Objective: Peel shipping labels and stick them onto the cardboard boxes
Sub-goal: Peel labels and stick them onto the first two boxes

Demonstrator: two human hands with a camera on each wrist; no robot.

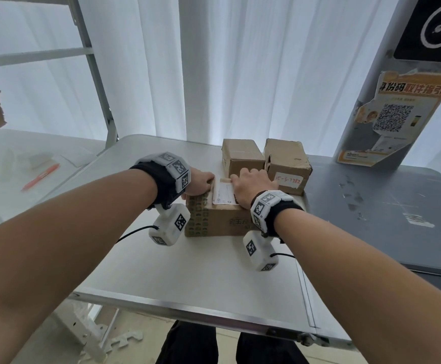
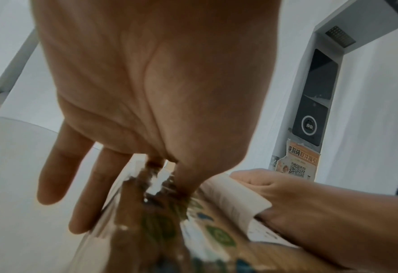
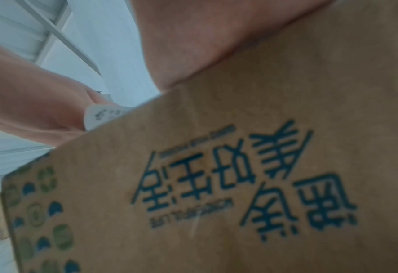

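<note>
Label (image 1: 223, 193) going down on the near box (image 1: 214, 219)

Left hand (image 1: 199, 183) lay flat, fingers straight, steadying the box's left edge; right hand (image 1: 250, 185) pressed the label's right side, still lifted in the left wrist view. I'd smooth outward slowly to avoid bubbles.

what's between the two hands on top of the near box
The white shipping label lies between the left hand and right hand on the printed cardboard box; the head view shows it best.

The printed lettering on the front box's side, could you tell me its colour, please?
Dark teal-blue lettering on the brown box; right wrist view shows it best.
</note>
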